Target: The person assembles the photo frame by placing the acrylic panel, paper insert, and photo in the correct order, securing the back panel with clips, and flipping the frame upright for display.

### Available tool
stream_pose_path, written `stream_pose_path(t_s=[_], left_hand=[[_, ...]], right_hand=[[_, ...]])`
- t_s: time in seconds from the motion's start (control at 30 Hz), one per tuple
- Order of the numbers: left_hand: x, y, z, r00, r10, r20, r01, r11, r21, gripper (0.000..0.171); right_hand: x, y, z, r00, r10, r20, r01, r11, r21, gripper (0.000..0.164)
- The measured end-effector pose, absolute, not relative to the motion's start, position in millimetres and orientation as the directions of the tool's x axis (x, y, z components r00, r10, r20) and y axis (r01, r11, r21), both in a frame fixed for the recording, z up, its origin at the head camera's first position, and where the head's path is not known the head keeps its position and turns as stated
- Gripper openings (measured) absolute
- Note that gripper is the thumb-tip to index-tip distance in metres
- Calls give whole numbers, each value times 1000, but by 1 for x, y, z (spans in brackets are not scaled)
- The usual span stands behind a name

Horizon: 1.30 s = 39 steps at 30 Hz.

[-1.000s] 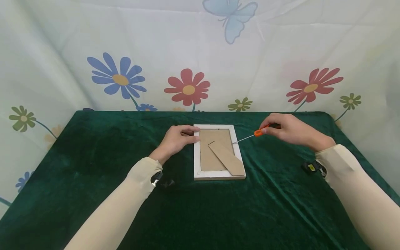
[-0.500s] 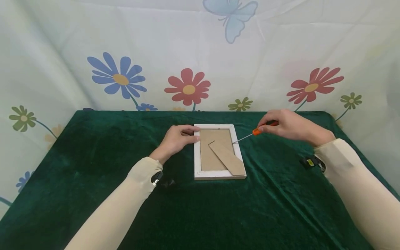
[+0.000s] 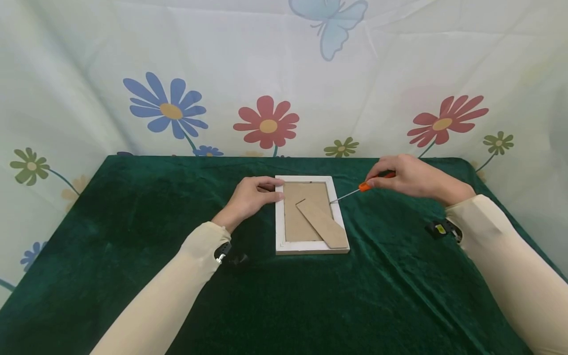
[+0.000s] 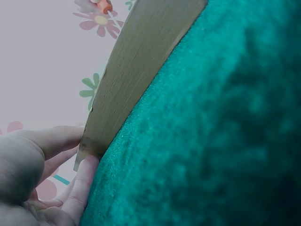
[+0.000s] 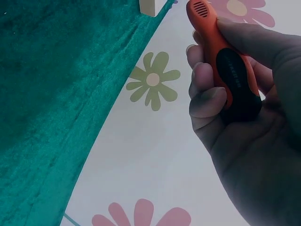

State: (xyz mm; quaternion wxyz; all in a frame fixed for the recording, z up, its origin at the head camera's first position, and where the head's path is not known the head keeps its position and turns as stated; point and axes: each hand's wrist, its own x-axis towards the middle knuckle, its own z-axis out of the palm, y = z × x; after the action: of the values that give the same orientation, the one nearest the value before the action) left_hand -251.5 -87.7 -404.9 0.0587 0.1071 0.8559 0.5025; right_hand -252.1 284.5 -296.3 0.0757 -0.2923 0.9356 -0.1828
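White frame [image 3: 280, 222], left fingers [image 4: 84, 181] holding, right fingers [image 5: 202, 76] round screwdriver [image 5: 231, 70]

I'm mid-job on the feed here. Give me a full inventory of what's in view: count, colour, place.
Picture frame: one, white, back up on the cloth
Backing board: one, tan, inside the frame
Stand leg: one, tan, slanting across the board to the near right corner
Screwdriver-like tool: one, orange and black, tip at the frame's right inner edge
Cloth: one, green, under everything
Backdrop: white, behind, with several coloured flowers and one blue butterfly
Wrist devices: two, black, one per wrist
Sleeves: two, cream, on both arms
Left grip: one, bare, holding the frame's left edge
Right grip: one, bare, around the tool's handle
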Motion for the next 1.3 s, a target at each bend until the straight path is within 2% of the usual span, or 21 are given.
stream_pose_path(t_s=[1.3], left_hand=[[-252,-88,-405,-969,247,13,132,471,872,39]], right_hand=[[-258,285,-297,-814,-578,-48,-514,757,-403,18]])
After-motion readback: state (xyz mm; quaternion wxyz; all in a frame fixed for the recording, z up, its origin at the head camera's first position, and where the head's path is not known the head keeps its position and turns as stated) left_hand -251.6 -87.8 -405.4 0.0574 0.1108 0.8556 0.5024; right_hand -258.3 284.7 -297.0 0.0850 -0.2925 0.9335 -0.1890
